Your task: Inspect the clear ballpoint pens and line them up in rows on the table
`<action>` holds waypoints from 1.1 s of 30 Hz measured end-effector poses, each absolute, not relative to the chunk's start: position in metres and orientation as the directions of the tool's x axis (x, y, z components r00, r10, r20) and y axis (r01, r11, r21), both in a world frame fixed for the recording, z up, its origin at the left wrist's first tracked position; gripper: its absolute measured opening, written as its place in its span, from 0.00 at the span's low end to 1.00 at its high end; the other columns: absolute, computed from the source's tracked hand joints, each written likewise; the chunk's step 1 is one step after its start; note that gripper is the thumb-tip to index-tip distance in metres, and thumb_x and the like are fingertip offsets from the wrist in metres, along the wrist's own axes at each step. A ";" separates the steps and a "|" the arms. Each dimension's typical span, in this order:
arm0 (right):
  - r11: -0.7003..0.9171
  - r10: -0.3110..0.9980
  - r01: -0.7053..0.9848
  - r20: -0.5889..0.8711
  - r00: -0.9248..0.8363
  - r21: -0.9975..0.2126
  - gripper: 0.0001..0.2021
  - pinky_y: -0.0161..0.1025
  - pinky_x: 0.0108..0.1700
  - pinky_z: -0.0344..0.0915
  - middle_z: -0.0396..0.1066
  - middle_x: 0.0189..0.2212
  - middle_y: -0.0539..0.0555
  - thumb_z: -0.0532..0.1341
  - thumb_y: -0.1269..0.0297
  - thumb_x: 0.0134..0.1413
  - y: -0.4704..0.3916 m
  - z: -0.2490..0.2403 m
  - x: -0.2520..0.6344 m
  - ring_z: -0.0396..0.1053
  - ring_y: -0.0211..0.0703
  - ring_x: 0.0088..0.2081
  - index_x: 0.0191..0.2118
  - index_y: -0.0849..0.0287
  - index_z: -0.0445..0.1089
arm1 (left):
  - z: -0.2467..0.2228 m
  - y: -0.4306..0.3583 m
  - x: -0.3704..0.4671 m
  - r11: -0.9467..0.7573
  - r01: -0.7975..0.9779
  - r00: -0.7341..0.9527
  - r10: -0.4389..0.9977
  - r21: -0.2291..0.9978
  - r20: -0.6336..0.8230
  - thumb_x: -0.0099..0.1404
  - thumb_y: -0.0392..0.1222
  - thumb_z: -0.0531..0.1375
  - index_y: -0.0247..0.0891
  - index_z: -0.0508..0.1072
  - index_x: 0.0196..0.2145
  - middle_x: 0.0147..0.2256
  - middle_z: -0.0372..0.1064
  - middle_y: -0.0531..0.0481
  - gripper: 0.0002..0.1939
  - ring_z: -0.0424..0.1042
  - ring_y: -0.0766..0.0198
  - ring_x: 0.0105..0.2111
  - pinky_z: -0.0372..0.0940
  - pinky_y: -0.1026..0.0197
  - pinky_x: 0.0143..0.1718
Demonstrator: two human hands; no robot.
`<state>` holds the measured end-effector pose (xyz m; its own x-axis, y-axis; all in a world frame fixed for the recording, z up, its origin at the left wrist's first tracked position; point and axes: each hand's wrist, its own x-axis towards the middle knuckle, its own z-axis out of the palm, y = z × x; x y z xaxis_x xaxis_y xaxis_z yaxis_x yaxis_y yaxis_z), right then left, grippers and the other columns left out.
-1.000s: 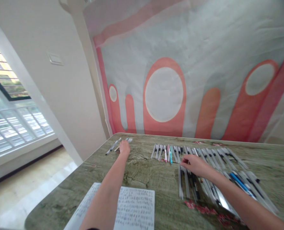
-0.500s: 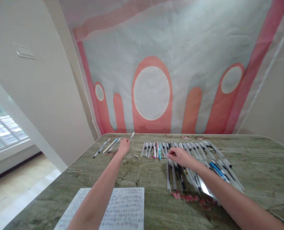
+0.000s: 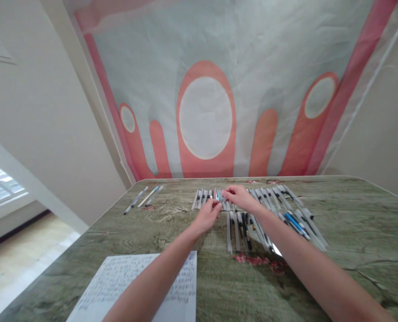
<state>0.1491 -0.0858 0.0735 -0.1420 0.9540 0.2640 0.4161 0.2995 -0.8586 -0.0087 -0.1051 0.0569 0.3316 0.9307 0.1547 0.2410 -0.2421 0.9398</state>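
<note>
My left hand point(image 3: 208, 214) and my right hand point(image 3: 238, 197) meet over the back row of pens, fingertips pinched close together. A slim light-coloured pen point(image 3: 222, 200) shows between them, mostly hidden by the fingers. Behind and below the hands lies the back row of clear-barrelled pens point(image 3: 269, 197), with a few pink and teal ones partly covered. In front of it, on the right, a second row of pens point(image 3: 236, 230) includes black ones and a blue pen point(image 3: 295, 223); my right forearm passes over part of it.
Several pens point(image 3: 148, 197) lie apart at the left of the wood-patterned table point(image 3: 219, 277). A handwritten sheet of paper point(image 3: 125, 273) lies at the front under my left forearm. A wall covering with red shapes point(image 3: 205, 167) rises behind the table.
My left hand has moved right from beside the left pens, carrying the light pen to my right hand. My right hand has shifted slightly left. The view has tilted down a little.
</note>
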 end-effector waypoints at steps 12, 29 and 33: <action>0.431 0.902 0.590 0.318 -0.291 -0.683 0.11 0.32 0.31 0.58 0.69 0.24 0.52 0.53 0.62 0.48 -0.084 0.052 0.145 0.63 0.36 0.26 0.29 0.63 0.70 | 0.043 -0.097 -0.030 0.206 -0.175 0.246 0.956 0.963 -0.159 0.55 0.50 0.53 0.35 0.62 0.35 0.18 0.54 0.58 0.16 0.43 0.79 0.12 0.37 0.72 0.13; 0.484 0.873 0.702 0.230 -0.431 -0.522 0.11 0.31 0.29 0.54 0.72 0.24 0.51 0.53 0.66 0.47 -0.092 0.043 0.137 0.65 0.37 0.26 0.31 0.58 0.73 | 0.019 -0.087 -0.032 0.223 -0.394 0.236 0.962 0.892 -0.136 0.54 0.49 0.55 0.35 0.63 0.33 0.20 0.58 0.55 0.15 0.55 0.75 0.15 0.48 0.71 0.15; 0.480 0.873 0.694 0.219 -0.435 -0.537 0.11 0.31 0.27 0.53 0.71 0.23 0.51 0.53 0.65 0.47 -0.094 0.044 0.134 0.64 0.36 0.25 0.29 0.59 0.74 | 0.019 -0.087 -0.031 0.223 -0.389 0.246 0.960 0.894 -0.132 0.54 0.49 0.55 0.35 0.63 0.33 0.20 0.59 0.55 0.15 0.55 0.75 0.16 0.48 0.71 0.15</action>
